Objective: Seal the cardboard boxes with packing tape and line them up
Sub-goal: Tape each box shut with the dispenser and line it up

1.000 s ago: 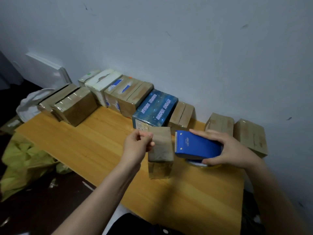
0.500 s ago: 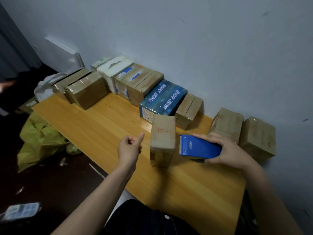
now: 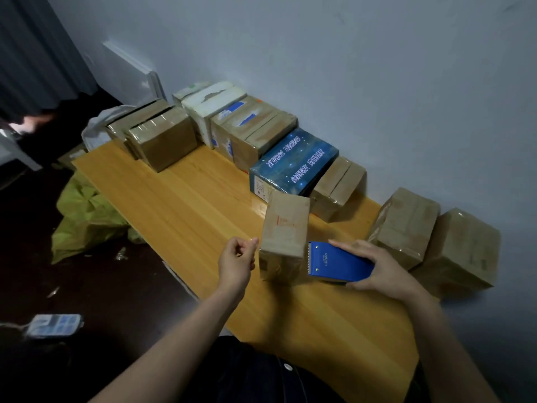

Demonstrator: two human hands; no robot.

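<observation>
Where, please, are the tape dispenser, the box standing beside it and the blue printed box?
tape dispenser [image 3: 338,261]: head view, flat blue top.
standing box [image 3: 286,225]: head view, top face.
blue printed box [image 3: 295,159]: head view, top face.

A light wooden surface [image 3: 189,210] stands against the wall. Taped cardboard boxes [image 3: 255,132] and a blue printed box [image 3: 293,161] line its far edge, two brown boxes [image 3: 406,225] sit apart at the right, and one small box [image 3: 286,228] stands alone in front.

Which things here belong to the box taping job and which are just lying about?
Job: standing cardboard box, blue tape dispenser in right hand, boxes lined along wall.
Lying about: yellow-green bag, white panel, small packet on floor.
</observation>
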